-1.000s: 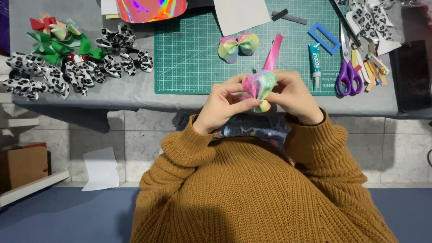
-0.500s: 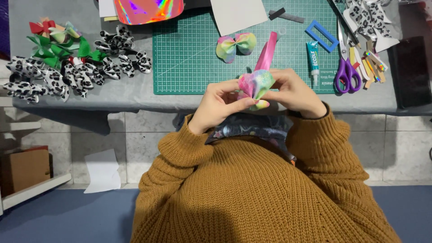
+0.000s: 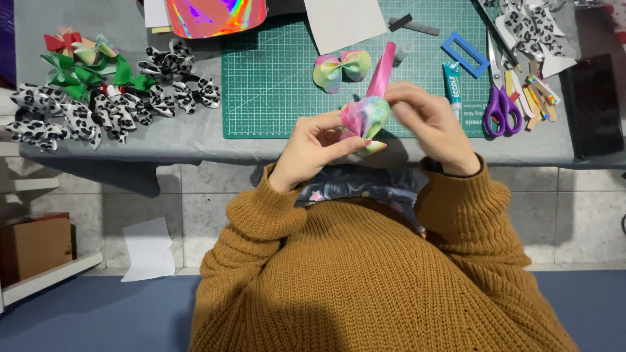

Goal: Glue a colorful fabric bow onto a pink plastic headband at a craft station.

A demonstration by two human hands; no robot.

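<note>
Both hands, left [image 3: 313,148] and right [image 3: 427,120], pinch a pastel bow [image 3: 363,117] at frame centre, above the green mat's [image 3: 274,78] lower edge, with a finished bow [image 3: 341,68] just above and purple scissors [image 3: 501,98] to the right.

A pastel rainbow bow [image 3: 365,117], folded into loops, is pinched between both hands just above the front edge of the green cutting mat [image 3: 274,98]. A pink strip [image 3: 381,70] rises from it, slanting toward the mat's middle.
</note>
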